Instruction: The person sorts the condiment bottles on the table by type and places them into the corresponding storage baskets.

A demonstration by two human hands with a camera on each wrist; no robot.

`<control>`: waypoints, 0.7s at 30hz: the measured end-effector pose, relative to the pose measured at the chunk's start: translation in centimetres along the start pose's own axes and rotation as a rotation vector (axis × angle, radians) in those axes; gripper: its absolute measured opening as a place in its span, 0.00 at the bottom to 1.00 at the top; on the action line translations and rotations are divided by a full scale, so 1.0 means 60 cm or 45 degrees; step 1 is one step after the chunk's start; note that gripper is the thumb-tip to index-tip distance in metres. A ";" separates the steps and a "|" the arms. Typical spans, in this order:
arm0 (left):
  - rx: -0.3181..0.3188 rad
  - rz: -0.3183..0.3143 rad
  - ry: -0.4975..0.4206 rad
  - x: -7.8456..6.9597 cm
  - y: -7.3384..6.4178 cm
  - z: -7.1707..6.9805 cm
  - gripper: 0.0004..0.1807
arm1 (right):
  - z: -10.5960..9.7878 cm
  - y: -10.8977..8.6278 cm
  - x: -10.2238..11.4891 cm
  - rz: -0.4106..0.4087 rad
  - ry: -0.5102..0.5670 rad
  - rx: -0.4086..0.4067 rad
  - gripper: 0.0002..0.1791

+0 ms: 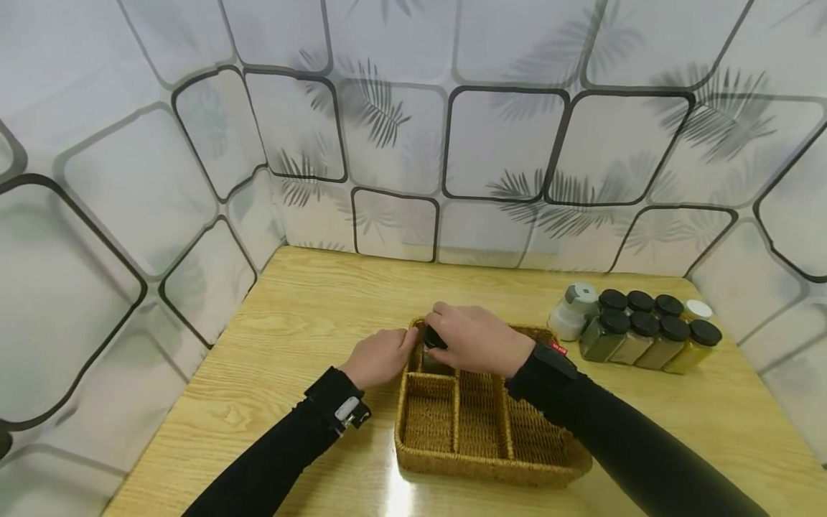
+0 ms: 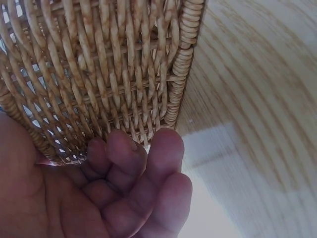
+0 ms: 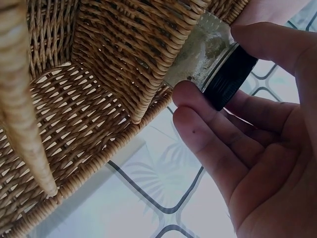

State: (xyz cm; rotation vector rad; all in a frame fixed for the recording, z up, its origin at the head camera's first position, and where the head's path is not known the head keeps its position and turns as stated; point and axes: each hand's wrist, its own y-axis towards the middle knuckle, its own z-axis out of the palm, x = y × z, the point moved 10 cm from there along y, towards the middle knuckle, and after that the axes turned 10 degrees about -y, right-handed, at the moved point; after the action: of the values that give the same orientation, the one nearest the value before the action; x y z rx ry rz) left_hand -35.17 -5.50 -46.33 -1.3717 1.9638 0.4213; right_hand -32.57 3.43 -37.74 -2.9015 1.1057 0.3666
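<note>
In the head view my right hand holds a jar by its black lid, over the far-left compartment of a brown wicker basket. The right wrist view shows a clear glass spice jar pinched between thumb and fingers, its body partly behind a woven wall. At the basket's far-left corner, my left hand grips the rim. From the left wrist, curled fingers lie against the outer weave, and the thumb's tip is hidden.
To the right of the basket several square spice jars with black lids stand in two rows. A white-lidded jar is at their back right. A white bottle with a grey cap stands at their left. Patterned cloth encloses the wooden table.
</note>
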 end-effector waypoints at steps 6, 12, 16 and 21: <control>-0.005 -0.003 0.002 -0.001 0.002 -0.001 0.31 | -0.003 -0.003 -0.005 0.001 0.037 0.004 0.24; -0.006 -0.003 0.006 0.001 0.005 0.000 0.31 | -0.007 -0.009 -0.016 0.034 0.085 -0.001 0.30; -0.015 -0.003 0.006 0.001 0.004 -0.001 0.31 | -0.014 -0.013 -0.018 0.032 0.042 -0.023 0.31; -0.012 0.001 -0.022 0.002 0.002 0.001 0.31 | -0.034 -0.026 -0.021 0.043 0.005 -0.076 0.29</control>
State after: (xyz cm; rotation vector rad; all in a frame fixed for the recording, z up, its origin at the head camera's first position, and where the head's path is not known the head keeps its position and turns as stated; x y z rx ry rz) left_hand -35.29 -5.54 -46.47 -1.3683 1.9509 0.4421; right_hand -32.00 5.23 -35.58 -2.9394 1.1655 0.4016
